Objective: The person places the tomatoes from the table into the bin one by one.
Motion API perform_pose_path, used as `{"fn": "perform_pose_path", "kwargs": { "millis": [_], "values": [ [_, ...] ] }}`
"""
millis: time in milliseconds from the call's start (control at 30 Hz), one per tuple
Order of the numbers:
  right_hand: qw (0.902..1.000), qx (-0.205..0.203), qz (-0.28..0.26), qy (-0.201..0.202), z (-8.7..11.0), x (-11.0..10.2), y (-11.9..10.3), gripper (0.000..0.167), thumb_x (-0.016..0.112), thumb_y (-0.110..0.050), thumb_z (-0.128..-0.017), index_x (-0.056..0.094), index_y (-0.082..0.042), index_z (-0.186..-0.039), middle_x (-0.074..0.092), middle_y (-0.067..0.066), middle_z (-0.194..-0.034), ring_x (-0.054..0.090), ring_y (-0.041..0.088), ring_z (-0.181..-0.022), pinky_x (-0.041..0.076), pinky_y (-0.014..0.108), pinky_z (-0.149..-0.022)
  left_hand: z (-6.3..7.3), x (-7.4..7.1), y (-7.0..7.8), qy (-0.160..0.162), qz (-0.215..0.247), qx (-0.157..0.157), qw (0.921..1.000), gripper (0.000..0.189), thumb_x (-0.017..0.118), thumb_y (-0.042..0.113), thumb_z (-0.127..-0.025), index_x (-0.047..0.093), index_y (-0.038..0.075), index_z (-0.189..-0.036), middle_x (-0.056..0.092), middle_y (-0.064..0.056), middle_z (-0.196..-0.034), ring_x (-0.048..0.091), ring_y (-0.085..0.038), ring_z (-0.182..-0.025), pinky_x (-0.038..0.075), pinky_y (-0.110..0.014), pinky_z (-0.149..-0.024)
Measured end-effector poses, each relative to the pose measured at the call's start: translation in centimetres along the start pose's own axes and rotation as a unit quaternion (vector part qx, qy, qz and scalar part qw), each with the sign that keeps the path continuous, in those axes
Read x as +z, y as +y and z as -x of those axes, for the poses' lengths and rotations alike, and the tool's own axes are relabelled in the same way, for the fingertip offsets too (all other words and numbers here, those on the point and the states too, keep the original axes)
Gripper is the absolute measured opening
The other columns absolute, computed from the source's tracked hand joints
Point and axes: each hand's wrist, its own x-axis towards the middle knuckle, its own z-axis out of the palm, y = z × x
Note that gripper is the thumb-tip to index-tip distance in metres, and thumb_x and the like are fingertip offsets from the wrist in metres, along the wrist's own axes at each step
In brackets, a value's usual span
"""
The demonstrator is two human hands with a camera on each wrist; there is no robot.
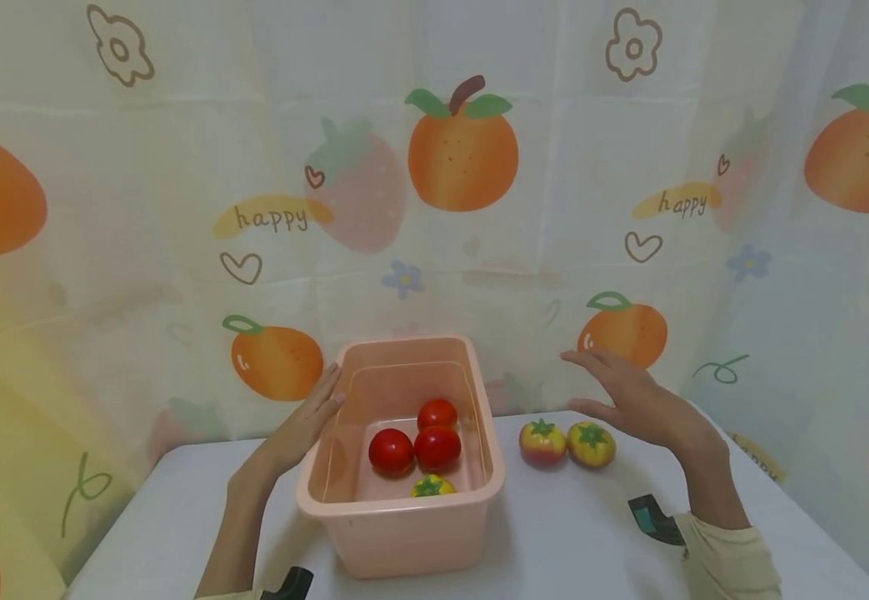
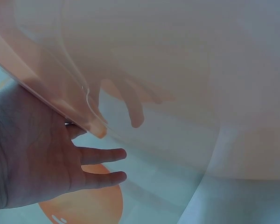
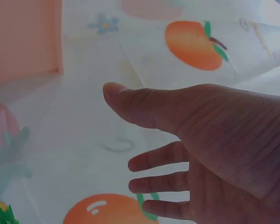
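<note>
A pink plastic bin [image 1: 407, 542] stands on the table, with three red tomatoes inside, one of them a tomato [image 1: 391, 452] at the left. Near its front wall lies a yellow fruit [image 1: 434, 486] with a green leafy top, partly hidden by the rim. Along the bin's left rim my left hand [image 1: 292, 437] rests with straight fingers; the left wrist view shows fingers [image 2: 105, 180] beside the translucent wall. To the right, my right hand [image 1: 636, 404] hovers with spread fingers and holds nothing. Below it sit two yellow-red fruits with green tops, a left one [image 1: 542, 442] and a right one [image 1: 591, 444].
The white table [image 1: 561, 533] runs back to a curtain [image 1: 539, 250] printed with oranges and flowers, which hangs close behind the bin. Dark bands are on both wrists, including a wrist band [image 1: 655, 521] on the right.
</note>
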Motion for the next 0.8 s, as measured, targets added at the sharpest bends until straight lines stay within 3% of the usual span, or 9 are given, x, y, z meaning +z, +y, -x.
{"fn": "perform_pose_path", "kwargs": {
  "millis": [500,800],
  "values": [
    [0.9955,0.071,-0.029,-0.055,0.3,0.5,2.4,0.072,0.069,-0.043,-0.099,0.042,-0.009,-0.157,0.048,0.026,-0.156,0.046,0.049,-0.141,0.038,0.080,-0.108,0.0,0.0,0.1,0.000,0.000,-0.003,1.0000,0.076,0.030,0.059,-0.109,0.004,0.020,-0.170,-0.005,-0.010,-0.179,-0.002,-0.047,-0.164,0.010,-0.080,-0.120],
    [0.9820,0.132,-0.044,-0.128,0.2,1.5,3.5,0.080,0.072,-0.042,-0.097,0.037,-0.004,-0.159,0.038,0.029,-0.164,0.033,0.056,-0.149,0.031,0.080,-0.114,-0.1,0.0,-0.1,0.001,-0.004,0.000,1.0000,0.075,0.027,0.058,-0.110,0.004,0.019,-0.170,-0.005,-0.010,-0.179,-0.002,-0.046,-0.164,0.009,-0.079,-0.121]
  ]
}}
